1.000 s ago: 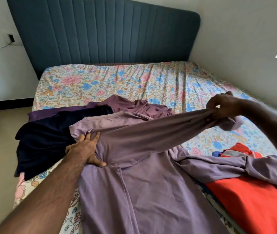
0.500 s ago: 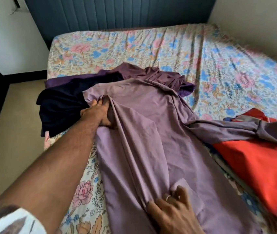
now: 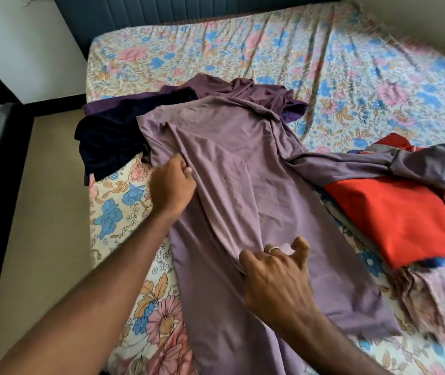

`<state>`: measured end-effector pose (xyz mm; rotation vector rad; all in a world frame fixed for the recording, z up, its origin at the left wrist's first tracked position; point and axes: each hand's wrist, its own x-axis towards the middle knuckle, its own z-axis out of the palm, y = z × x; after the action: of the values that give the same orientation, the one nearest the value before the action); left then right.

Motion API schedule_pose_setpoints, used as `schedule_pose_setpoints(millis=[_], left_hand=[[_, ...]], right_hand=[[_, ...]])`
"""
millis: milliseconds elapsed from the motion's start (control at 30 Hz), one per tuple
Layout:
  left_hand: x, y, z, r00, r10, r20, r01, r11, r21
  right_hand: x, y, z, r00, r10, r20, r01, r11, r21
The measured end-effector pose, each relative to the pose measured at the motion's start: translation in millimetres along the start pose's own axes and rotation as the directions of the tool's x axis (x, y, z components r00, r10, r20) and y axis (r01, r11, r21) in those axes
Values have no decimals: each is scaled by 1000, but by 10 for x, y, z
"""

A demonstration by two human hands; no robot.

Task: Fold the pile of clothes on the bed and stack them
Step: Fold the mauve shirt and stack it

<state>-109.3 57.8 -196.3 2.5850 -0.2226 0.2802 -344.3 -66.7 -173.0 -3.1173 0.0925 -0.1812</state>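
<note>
A person leans over a bed (image 3: 243,41) w/ a floral sheet, both bare arms reaching in from the 6 and 7 o'clock edges to work a long mauve garment (image 3: 256,185) spread lengthwise down the middle of the mattress. At approx. 9 o'clock, a dark navy garment (image 3: 107,139) lies crumpled at the bed's left edge, part of it under the mauve cloth's upper corner; just beyond it, toward 11 o'clock, a deep purple garment (image 3: 243,87) is bunched behind the mauve one's top hem. The left hand (image 3: 171,185), left of centre, is clenched around a gathered fold on the mauve garment's left side, fingers curled into the cloth. The right hand (image 3: 275,274), at approx. 5 o'clock from centre, pinches a ridge of the same fabric between thumb and forefinger, the other fingers partly spread; a ring shows on one finger. From the garment's right side a sleeve (image 3: 378,163) trails out toward 3 o'clock and drapes over a red garment (image 3: 400,215) lying flat near the bed's right side, w/ a strip of blue fabric showing beneath its near edge. At 12 o'clock stands a dark teal padded headboard (image 3: 161,9); the right margin is motion-blurred.
</note>
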Motion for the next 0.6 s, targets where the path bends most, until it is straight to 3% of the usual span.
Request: schedule_pose_setpoints(millis=[67,167,300,433,533,600], left_hand=[[-400,95,-120,953,-223,204,283,895,-345],[-1002,155,-274,774,-296,560,602,619,-505],[-1494,67,-160,722,-301,623,662,563,-495],[-1783,-21,-82,724,-363,587,686,476,-551],[-1962,-16,-132,733,-336,591,661,558,-502],[-2100,15,-164,742,-280,610,621,631,-466]], right_hand=[[-3,-81,-75,997,26,-69,-24,999,36],[-151,-263,-60,997,-6,-80,10,999,43],[-551,-533,239,986,-155,-67,155,988,7],[-938,-443,252,938,-333,-95,346,912,222],[-1041,-246,144,963,-183,-199,263,808,528],[-1043,-87,130,979,-25,-204,147,778,611]])
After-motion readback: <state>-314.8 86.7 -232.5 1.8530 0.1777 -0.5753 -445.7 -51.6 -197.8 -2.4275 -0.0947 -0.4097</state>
